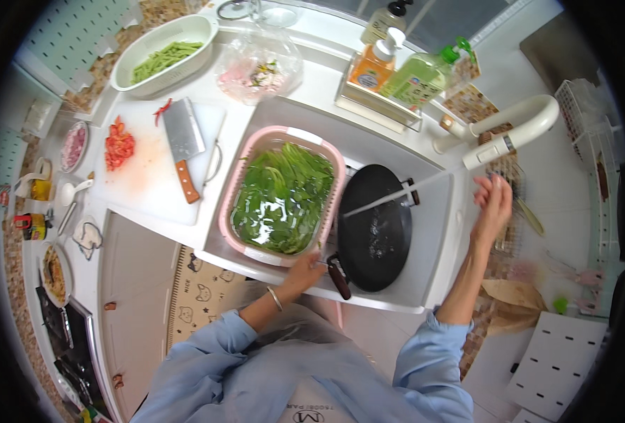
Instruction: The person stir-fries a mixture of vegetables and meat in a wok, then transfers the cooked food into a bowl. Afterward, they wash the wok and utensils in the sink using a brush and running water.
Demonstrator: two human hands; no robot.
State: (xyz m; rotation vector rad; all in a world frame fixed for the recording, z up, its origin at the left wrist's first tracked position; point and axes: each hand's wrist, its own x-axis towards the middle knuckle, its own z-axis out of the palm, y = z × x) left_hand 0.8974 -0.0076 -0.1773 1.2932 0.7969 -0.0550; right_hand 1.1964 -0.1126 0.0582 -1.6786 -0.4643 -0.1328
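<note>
My left hand (303,275) is at the sink's front edge, between the rim of a pink-and-white plastic basin (226,211) and a brown handle (340,280) of a black wok (373,227). Whether its fingers grip anything is unclear. Inside the basin, leafy greens (286,195) lie in water. The wok stands tilted on its side in the grey sink (431,254), its inner face wet. A stream of water runs into it from the white faucet (502,143). My right hand (493,206) is raised just below the faucet head, fingers loosely curled and holding nothing.
Left of the sink, a cleaver (185,132) and chopped tomato (119,145) lie on a white cutting board (148,190). Behind are a colander (124,74) of cut green beans and a plastic bag (259,63) of scraps. Pump bottles (420,74) stand in a rack behind the sink.
</note>
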